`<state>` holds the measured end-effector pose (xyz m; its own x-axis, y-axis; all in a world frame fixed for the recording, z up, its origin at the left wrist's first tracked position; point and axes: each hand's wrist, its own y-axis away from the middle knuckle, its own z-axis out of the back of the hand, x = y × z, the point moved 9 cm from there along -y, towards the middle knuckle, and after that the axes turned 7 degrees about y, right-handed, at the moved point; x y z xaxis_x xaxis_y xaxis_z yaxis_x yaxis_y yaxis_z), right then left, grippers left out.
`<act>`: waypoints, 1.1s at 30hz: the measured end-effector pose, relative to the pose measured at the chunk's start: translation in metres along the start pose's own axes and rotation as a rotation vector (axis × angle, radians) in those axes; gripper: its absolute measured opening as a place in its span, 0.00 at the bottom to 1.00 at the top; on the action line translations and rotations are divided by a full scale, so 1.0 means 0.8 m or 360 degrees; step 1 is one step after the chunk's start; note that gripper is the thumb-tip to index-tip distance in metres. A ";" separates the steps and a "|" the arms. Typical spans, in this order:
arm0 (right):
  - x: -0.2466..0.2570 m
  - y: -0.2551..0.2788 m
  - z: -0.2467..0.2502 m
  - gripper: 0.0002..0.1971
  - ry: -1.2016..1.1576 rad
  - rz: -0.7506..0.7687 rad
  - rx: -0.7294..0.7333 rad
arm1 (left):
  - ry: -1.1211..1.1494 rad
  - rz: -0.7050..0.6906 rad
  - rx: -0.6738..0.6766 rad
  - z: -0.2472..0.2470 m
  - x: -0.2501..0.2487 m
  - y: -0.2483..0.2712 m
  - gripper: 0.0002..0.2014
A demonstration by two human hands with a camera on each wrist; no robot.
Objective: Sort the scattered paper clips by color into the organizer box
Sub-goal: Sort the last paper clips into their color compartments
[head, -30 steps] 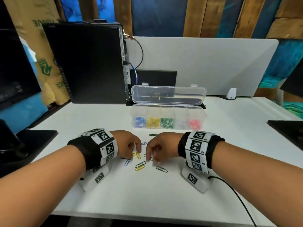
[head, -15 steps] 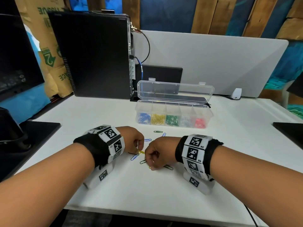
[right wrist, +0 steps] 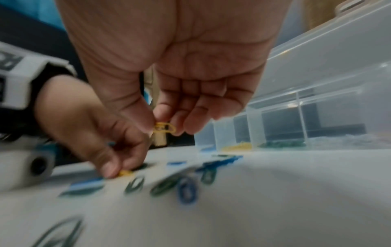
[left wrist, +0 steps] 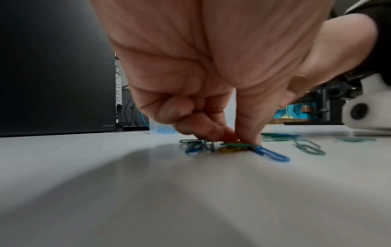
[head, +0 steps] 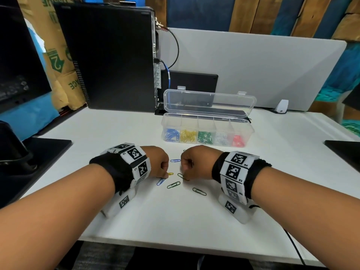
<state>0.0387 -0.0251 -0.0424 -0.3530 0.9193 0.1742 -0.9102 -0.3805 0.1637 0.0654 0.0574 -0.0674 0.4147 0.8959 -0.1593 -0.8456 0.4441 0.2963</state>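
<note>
The clear organizer box [head: 249, 131] stands open at the back of the white table, its compartments holding blue, yellow, green, white and red clips. My left hand [head: 165, 173] is down on the table, thumb and fingers pinching a yellow paper clip [left wrist: 228, 149] that lies beside a blue clip [left wrist: 273, 154]. A little above the table, my right hand [right wrist: 164, 124] pinches another yellow clip [right wrist: 165, 129] between thumb and fingertips. Loose blue clips [head: 175, 160] and green clips [head: 173, 185] lie between and below the two hands.
A black computer tower [head: 109, 55] stands at the back left, with a grey divider panel [head: 263, 71] behind the box. Dark pads lie at the left edge [head: 39, 152] and the right edge [head: 344, 151] of the table. A cable [head: 294, 248] trails off the front edge.
My right hand has taken a yellow clip off the table and lifted it slightly. The left hand has closed on the other yellow clip. The head view has shifted.
</note>
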 end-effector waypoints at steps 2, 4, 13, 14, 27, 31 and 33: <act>-0.010 -0.001 0.011 0.12 -0.0021 -0.0039 -0.0042 | -0.0020 0.0019 0.0039 -0.003 0.000 0.000 0.07; -0.024 -0.002 0.025 0.12 -0.0068 -0.0096 -0.0120 | -0.0041 0.0026 0.0057 -0.006 -0.002 0.002 0.09; -0.064 0.002 0.040 0.11 -0.0139 -0.0249 -0.0142 | -0.0011 0.0012 0.0154 -0.014 -0.002 0.005 0.08; -0.065 0.003 0.038 0.11 -0.0143 -0.0254 -0.0135 | 0.0004 0.0008 0.0166 -0.015 -0.002 0.005 0.08; -0.036 -0.007 0.020 0.12 -0.0629 -0.0229 0.0149 | 0.1050 -0.0023 -0.0180 0.058 0.036 0.011 0.13; -0.020 -0.015 0.010 0.13 -0.0675 -0.0259 0.0241 | 0.1765 0.0098 -0.0187 0.056 0.050 0.016 0.14; -0.005 -0.019 0.004 0.10 -0.0568 -0.0224 0.0331 | 0.1911 0.0175 -0.0107 0.046 0.055 0.020 0.15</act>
<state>0.0545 -0.0235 -0.0423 -0.0984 0.8852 0.4547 -0.8680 -0.2998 0.3958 0.0825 0.1041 -0.0350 -0.2072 0.3308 -0.9207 -0.8872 0.3330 0.3193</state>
